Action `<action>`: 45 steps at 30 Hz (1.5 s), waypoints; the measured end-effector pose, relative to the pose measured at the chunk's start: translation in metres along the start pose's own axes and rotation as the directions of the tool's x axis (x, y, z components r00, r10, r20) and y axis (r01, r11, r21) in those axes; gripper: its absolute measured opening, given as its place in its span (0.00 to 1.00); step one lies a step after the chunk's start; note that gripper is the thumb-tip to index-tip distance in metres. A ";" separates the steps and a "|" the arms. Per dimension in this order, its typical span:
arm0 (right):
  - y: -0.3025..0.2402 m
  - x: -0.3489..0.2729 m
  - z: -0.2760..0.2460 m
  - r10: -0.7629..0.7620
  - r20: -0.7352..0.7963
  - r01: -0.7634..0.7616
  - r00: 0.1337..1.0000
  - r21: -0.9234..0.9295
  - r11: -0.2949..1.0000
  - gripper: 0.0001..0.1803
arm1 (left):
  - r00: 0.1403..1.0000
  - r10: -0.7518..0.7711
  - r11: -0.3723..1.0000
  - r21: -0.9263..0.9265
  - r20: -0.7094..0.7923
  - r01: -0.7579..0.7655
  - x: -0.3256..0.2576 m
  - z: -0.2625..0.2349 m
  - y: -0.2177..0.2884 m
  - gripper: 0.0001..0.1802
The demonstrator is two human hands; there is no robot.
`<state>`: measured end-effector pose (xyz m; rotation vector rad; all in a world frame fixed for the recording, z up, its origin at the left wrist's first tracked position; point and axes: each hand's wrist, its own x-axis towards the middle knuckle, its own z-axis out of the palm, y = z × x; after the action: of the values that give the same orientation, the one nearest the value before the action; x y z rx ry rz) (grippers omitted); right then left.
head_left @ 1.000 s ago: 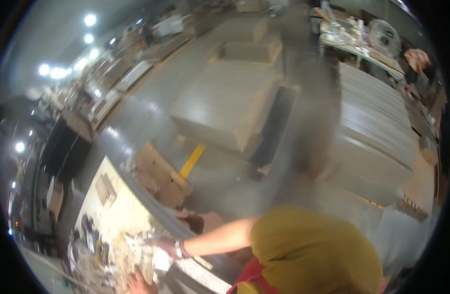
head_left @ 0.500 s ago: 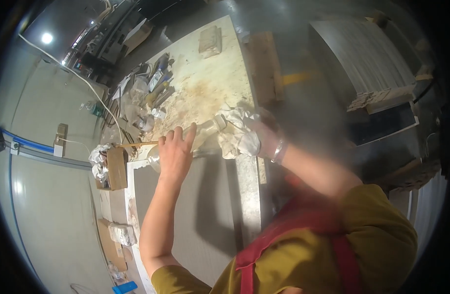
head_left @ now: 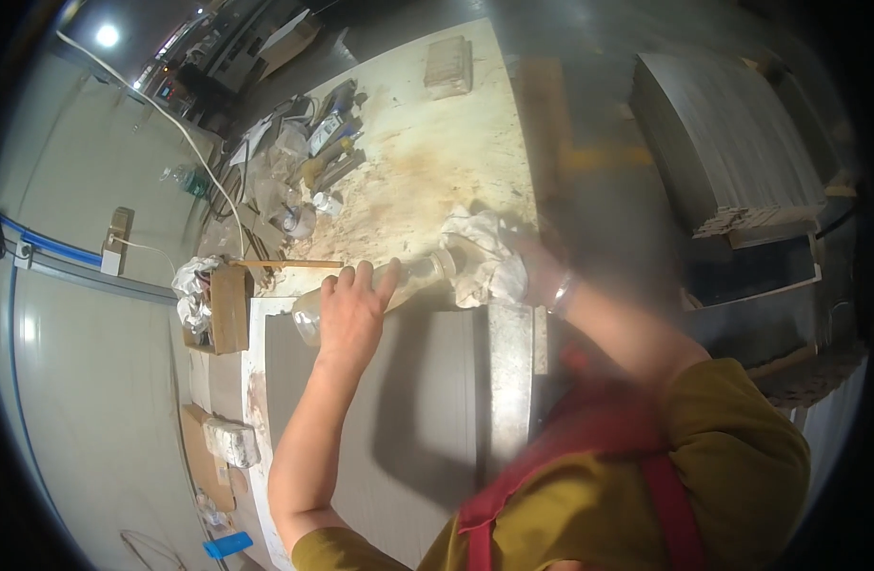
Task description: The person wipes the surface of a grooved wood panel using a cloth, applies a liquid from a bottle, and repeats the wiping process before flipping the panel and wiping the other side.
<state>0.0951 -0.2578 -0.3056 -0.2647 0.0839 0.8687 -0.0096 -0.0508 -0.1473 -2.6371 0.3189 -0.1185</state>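
Head view: left hand [head_left: 349, 319] grips a clear bottle [head_left: 380, 290] tipped sideways, neck toward the white rag [head_left: 489, 257] bunched in the right hand [head_left: 537, 271], probably wetting it.

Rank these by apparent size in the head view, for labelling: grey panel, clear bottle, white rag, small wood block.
1. grey panel
2. clear bottle and white rag, too alike to rank
3. small wood block, though farther away.

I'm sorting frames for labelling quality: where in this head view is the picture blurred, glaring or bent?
Head view: the right hand on the white cloth is smeared by blur, as is the forearm behind it; the left hand on the clear bottle is sharper; a ceiling lamp flares top left; the wall rail bows with the fisheye rim.
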 end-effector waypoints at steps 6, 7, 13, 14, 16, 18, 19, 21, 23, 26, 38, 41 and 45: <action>-0.001 0.048 0.018 -0.004 0.024 0.007 1.000 -0.148 0.989 0.23 | 0.997 -0.075 0.988 -0.137 0.004 0.075 0.027 0.039 -0.024 0.34; 0.006 0.059 0.030 0.013 -0.021 -0.018 1.000 -0.231 0.973 0.24 | 0.991 -0.135 0.968 -0.212 0.004 0.132 0.025 0.055 -0.031 0.35; -0.009 0.085 0.111 -0.316 -0.032 0.236 0.948 -0.592 0.770 0.25 | 0.828 -0.508 0.742 -0.609 -0.236 0.281 0.065 0.138 -0.073 0.39; -0.012 0.084 0.122 -0.218 -0.292 0.047 0.931 -0.498 0.866 0.26 | 0.774 -0.592 0.691 -0.636 -0.224 0.344 0.073 0.151 -0.075 0.40; -0.030 0.105 0.051 -0.095 0.208 0.163 0.973 -0.337 0.927 0.30 | 0.679 -0.717 0.519 -0.771 -0.156 0.370 0.090 0.182 -0.078 0.41; -0.042 0.103 0.013 -0.003 0.353 0.073 0.936 -0.184 0.980 0.31 | 0.567 -0.821 0.329 -0.871 -0.074 0.364 0.103 0.213 -0.084 0.42; -0.040 0.088 0.011 0.037 0.269 -0.005 0.962 -0.118 0.993 0.30 | 0.492 -0.870 0.218 -0.923 -0.037 0.317 0.102 0.228 -0.088 0.44; -0.044 0.062 -0.017 0.049 0.157 -0.039 0.986 -0.068 0.997 0.28 | 0.417 -0.909 0.098 -0.961 0.019 0.257 0.101 0.238 -0.090 0.46; -0.056 0.043 -0.029 0.063 0.046 -0.062 0.997 -0.021 0.998 0.26 | 0.592 -0.800 -0.009 -0.989 0.097 0.151 0.099 0.230 -0.093 0.50; -0.054 0.032 -0.004 0.057 0.048 -0.044 0.997 -0.233 0.972 0.25 | 0.613 -0.788 0.017 -0.993 0.058 0.116 0.057 0.237 -0.095 0.51; 0.176 -0.046 0.070 0.656 0.556 0.851 0.510 -0.437 -0.291 0.20 | 0.524 -0.772 0.201 -0.643 0.360 0.739 -0.286 0.018 0.130 0.40; 0.151 0.004 0.041 0.550 0.556 0.774 0.623 -0.541 -0.329 0.17 | 0.512 -0.671 0.288 -0.448 0.537 0.847 -0.349 -0.037 0.212 0.49; 0.035 0.121 0.040 0.149 0.012 0.091 0.989 -0.836 -0.541 0.12 | 0.455 -0.636 0.340 -0.304 0.623 0.890 -0.404 -0.049 0.273 0.52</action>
<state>0.1447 -0.1354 -0.2956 -2.1680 -1.0765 0.7165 -0.4631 -0.2080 -0.2438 -3.0570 -1.3721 0.2777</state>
